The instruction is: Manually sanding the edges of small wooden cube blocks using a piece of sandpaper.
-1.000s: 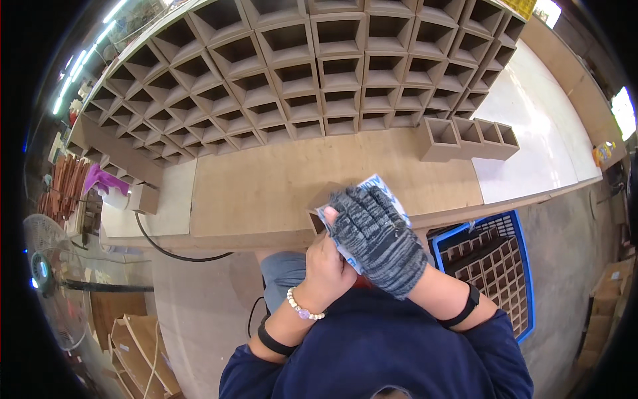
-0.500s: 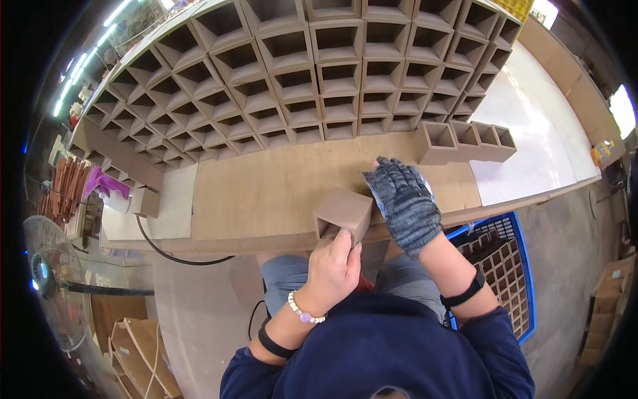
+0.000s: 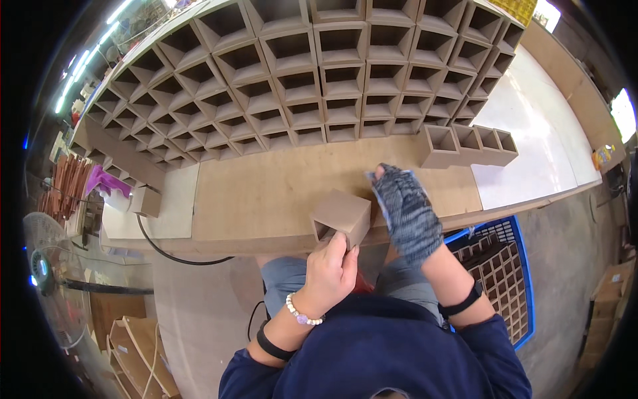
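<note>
My left hand [image 3: 330, 269] is bare, with a beaded bracelet at the wrist, and pinches the near wall of a brown, open-ended square box [image 3: 342, 216]. Thumb and fingers grip its lower edge, and the box sits tilted at the table's front edge. My right hand [image 3: 407, 216], in a grey knitted glove, hovers just right of the box, apart from it. Its fingers are curled down, with a bare fingertip showing at the far end. A pale bluish edge shows beside the glove; whether it is the glove's palm or a held piece is hidden.
A tall stack of similar boxes [image 3: 299, 86] stands along the back of the table [image 3: 266, 193]. A short row of boxes [image 3: 465, 147] is at right, a single box [image 3: 145, 201] at left. A blue crate [image 3: 528, 292] of boxes stands below right; a fan [image 3: 50, 279] is at left.
My right hand has drawn slightly nearer to me, and its outstretched fingers have curled under. My left hand and its box have barely shifted.
</note>
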The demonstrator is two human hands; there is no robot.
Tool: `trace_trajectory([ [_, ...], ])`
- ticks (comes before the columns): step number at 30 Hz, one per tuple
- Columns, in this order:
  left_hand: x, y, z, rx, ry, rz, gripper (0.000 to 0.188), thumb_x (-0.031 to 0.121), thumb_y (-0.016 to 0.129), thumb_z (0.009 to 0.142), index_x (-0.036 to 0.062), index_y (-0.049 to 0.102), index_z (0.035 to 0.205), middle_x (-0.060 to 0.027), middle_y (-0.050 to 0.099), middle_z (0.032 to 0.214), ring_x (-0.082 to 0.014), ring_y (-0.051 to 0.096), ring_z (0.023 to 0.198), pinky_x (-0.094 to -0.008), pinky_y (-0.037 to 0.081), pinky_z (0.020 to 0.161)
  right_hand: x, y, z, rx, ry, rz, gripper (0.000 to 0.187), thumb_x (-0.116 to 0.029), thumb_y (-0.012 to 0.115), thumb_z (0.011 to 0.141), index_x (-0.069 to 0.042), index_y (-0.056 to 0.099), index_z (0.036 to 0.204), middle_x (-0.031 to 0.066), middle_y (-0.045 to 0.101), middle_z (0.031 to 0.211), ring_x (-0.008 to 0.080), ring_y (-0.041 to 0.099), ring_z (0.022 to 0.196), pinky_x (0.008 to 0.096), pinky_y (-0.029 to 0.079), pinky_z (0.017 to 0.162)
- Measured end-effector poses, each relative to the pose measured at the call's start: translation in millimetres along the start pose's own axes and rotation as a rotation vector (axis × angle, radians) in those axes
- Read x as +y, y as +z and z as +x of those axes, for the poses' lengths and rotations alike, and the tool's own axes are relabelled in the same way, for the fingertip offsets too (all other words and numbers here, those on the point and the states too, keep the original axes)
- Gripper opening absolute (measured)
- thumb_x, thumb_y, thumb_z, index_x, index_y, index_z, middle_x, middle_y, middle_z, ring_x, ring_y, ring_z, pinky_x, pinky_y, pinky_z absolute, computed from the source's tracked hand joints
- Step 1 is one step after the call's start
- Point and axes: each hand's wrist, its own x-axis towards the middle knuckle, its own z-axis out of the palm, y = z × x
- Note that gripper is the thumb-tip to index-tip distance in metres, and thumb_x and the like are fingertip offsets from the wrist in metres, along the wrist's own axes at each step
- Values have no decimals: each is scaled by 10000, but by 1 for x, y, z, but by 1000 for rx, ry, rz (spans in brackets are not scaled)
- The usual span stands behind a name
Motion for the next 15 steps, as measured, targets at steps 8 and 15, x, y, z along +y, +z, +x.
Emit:
trace_trajectory([
  [8, -6, -2, -4, -27, -64, -91, 259, 1, 592, 777, -41, 524, 1023, -182, 585, 754, -336, 581, 680, -371, 465, 628, -15, -2, 17, -189, 56, 169, 400, -135, 496, 820, -29, 526, 1204, 193, 551, 1202, 321, 527, 1120, 438, 359, 1013],
  [15, -8, -13, 3, 156, -467, -874, 216, 117, 567, 904, -39, 532, 1049, -26, 610, 838, -112, 560, 812, -236, 428, 735, 16, 0, -2, 3, 69, 146, 533, 6, 449, 811, -18, 398, 1341, 204, 472, 1296, 350, 465, 1187, 446, 331, 1037],
])
